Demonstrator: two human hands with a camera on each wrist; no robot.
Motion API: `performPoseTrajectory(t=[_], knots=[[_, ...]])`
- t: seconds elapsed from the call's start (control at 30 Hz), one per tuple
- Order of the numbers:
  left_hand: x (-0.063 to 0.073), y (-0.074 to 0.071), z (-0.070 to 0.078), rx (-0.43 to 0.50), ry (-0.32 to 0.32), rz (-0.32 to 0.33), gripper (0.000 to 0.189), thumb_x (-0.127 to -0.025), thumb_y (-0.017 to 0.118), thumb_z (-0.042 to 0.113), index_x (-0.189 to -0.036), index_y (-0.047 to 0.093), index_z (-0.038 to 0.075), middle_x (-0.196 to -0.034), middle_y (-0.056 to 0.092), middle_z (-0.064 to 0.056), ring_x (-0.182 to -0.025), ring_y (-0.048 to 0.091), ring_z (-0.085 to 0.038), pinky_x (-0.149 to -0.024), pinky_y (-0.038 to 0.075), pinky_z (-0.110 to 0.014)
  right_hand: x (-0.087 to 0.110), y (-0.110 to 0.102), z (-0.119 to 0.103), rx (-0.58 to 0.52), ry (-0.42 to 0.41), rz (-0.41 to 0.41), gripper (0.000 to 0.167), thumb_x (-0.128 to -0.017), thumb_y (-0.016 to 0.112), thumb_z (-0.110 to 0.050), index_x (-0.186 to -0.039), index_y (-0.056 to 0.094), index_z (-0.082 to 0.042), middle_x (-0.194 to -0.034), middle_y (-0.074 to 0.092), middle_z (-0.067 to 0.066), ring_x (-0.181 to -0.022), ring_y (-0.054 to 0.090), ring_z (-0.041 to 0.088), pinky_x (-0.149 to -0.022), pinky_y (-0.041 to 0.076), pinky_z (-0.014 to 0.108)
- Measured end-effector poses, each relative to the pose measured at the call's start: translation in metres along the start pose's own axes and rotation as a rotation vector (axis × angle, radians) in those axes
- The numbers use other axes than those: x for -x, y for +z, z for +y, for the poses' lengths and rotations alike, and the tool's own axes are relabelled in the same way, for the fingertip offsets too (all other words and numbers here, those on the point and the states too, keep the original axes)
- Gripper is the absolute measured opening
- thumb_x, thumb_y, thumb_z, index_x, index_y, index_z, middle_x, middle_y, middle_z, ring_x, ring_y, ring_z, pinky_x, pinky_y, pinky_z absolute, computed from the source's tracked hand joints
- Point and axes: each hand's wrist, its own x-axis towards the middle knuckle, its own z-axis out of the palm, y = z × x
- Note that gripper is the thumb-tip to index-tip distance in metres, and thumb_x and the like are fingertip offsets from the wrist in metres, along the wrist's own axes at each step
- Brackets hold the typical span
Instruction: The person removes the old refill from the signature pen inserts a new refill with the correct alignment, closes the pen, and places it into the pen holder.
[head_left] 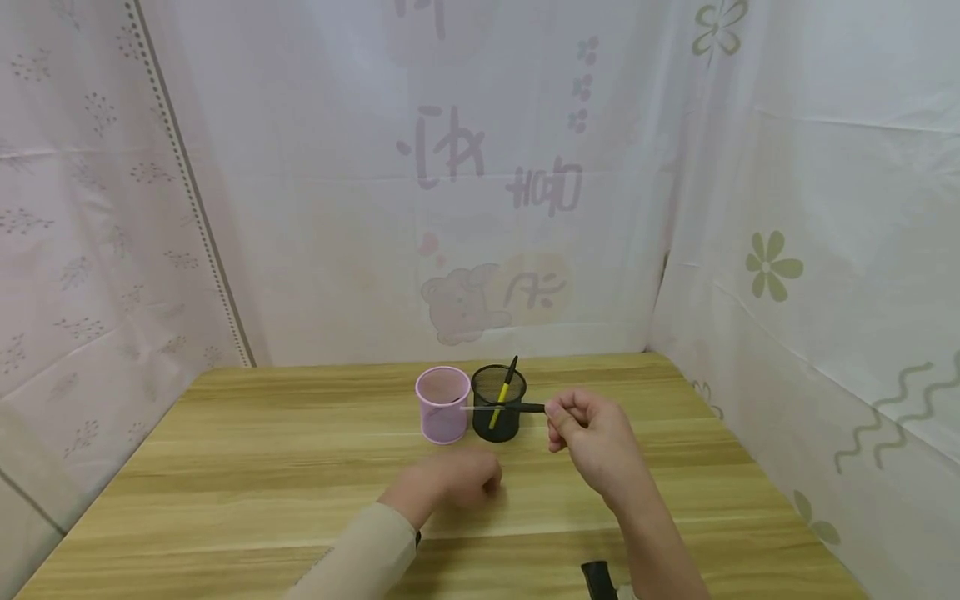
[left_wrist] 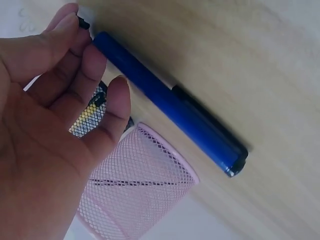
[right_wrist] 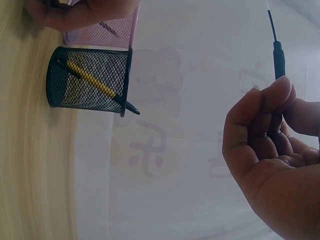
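My left hand (head_left: 461,479), blurred in the head view, is low over the table in front of the pink mesh cup (head_left: 443,425). Its curled fingers and thumb pinch one end of a blue pen (left_wrist: 170,102) with a black clip; a small black bit (left_wrist: 83,22) shows by the thumb. In the head view the hand hides this pen. Thumb and fingers of my right hand (head_left: 600,442) grip a black pen grip (right_wrist: 279,60), right of the cups. From it a thin refill (right_wrist: 272,25), dark then pale toward its end, sticks out leftward in the head view.
A black mesh cup (head_left: 486,427) stands right beside the pink one, holding a yellow-and-black pen (head_left: 507,384). The wooden table (head_left: 285,442) is bordered by a printed white curtain (head_left: 322,250) at the back and sides. A black strap piece (head_left: 597,579) shows by my right wrist.
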Motion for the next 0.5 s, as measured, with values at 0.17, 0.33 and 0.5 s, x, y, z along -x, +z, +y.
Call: performPoseTrajectory(t=[0.17, 0.33, 0.5], knots=[[-0.018, 0.019, -0.028, -0.048, 0.062, 0.021, 0.031, -0.091, 0.071, 0.011, -0.063, 0.062, 0.021, -0.062, 0.046, 0.011, -0.061, 0.041, -0.007, -0.056, 0.039, -0.025, -0.001, 0.000, 0.000, -0.003, 0.008, -0.002, 0.018, -0.111, 0.057, -0.015, -0.108, 0.066, 0.000, -0.079, 0.063, 0.005, -0.078, 0.068, 0.020, -0.077, 0.057, 0.030], [-0.009, 0.007, -0.021, -0.021, 0.010, -0.005, 0.029, -0.086, 0.072, 0.006, -0.062, 0.066, 0.021, -0.060, 0.047, 0.012, -0.061, 0.042, -0.006, -0.055, 0.036, -0.024, 0.000, 0.000, 0.001, -0.010, 0.012, -0.006, 0.018, -0.111, 0.056, -0.014, -0.110, 0.066, 0.001, -0.080, 0.063, 0.006, -0.079, 0.067, 0.022, -0.079, 0.058, 0.029], [0.009, -0.010, -0.004, 0.010, -0.042, -0.016, 0.021, -0.086, 0.072, 0.001, -0.071, 0.073, 0.016, -0.063, 0.049, 0.012, -0.062, 0.041, -0.004, -0.056, 0.034, -0.020, 0.000, 0.000, 0.001, -0.010, 0.006, -0.006, 0.018, -0.111, 0.057, -0.015, -0.110, 0.067, 0.000, -0.081, 0.063, 0.006, -0.080, 0.068, 0.023, -0.079, 0.058, 0.029]])
